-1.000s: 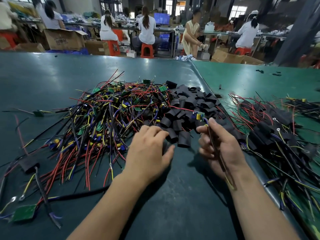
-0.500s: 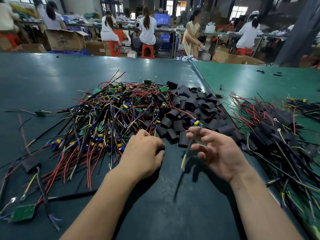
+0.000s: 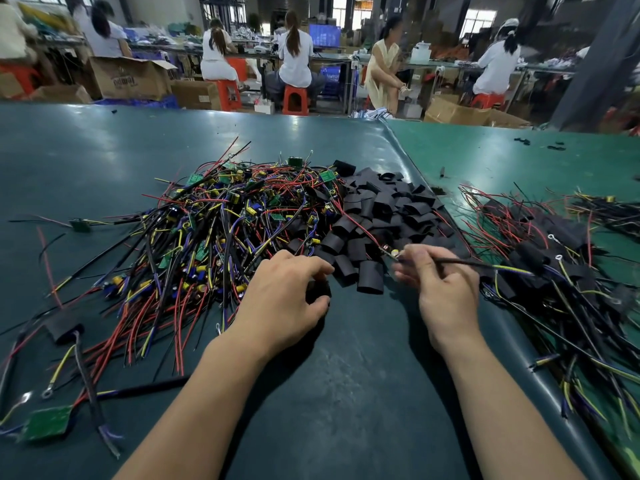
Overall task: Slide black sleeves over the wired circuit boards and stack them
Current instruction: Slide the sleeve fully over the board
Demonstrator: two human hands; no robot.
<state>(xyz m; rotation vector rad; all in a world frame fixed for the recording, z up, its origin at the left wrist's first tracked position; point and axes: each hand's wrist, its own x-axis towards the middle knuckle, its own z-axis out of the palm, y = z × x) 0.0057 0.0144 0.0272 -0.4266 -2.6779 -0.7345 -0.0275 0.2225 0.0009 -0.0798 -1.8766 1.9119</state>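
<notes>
Left hand (image 3: 287, 299): I gripped one sleeve (image 3: 318, 292).
Right hand (image 3: 440, 289): I pinched a board's wires (image 3: 460, 262).
Done: sleeved stack (image 3: 540, 258), right.
Left: big bare pile (image 3: 214, 237).

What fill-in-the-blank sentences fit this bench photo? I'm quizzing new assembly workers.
1. The left hand grips one black ____.
2. The right hand pinches a wired circuit board whose wires trail to the ____.
3. The loose black sleeves are piled ____ of the unsleeved boards.

Missing words: sleeve; right; right
</notes>
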